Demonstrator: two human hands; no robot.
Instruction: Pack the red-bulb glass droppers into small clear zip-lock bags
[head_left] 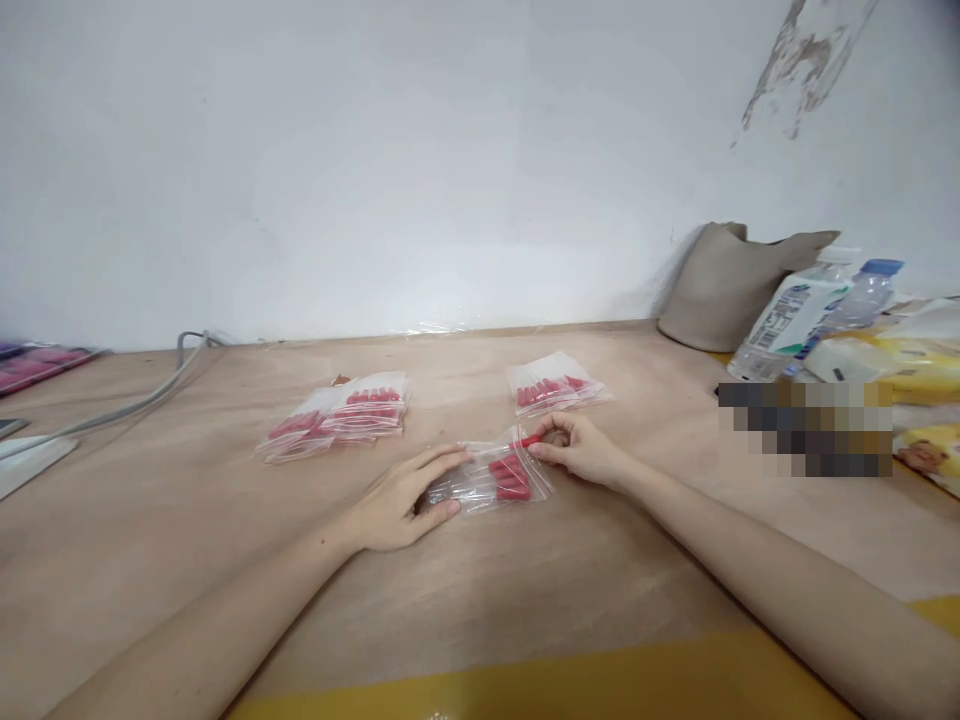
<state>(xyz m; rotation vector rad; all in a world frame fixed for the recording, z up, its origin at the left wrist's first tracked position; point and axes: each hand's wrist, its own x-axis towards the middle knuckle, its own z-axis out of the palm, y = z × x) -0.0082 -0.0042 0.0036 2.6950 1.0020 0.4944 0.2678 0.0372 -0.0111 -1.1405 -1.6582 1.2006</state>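
Observation:
A clear zip bag point(472, 484) lies flat on the table in front of me, with several slim pieces with red ends point(513, 480) inside. My left hand point(401, 503) rests on the bag's left end, fingers spread and pressing lightly on it. At the bag's upper right corner, my right hand point(581, 448) pinches a red-ended piece point(529, 441) between thumb and forefinger. Its other end runs into or over the bag; which one I cannot tell. Beyond my hands lie a left pile of filled bags point(367, 408) and a right pile of filled bags point(555, 385).
Along the right side are a grey-brown fabric bag point(724, 285), plastic bottles point(791, 315), yellow packets point(892, 360) and a blurred-out patch. A grey cable point(142, 403) crosses the left side near pink packs point(45, 368). A white wall closes off the table's back.

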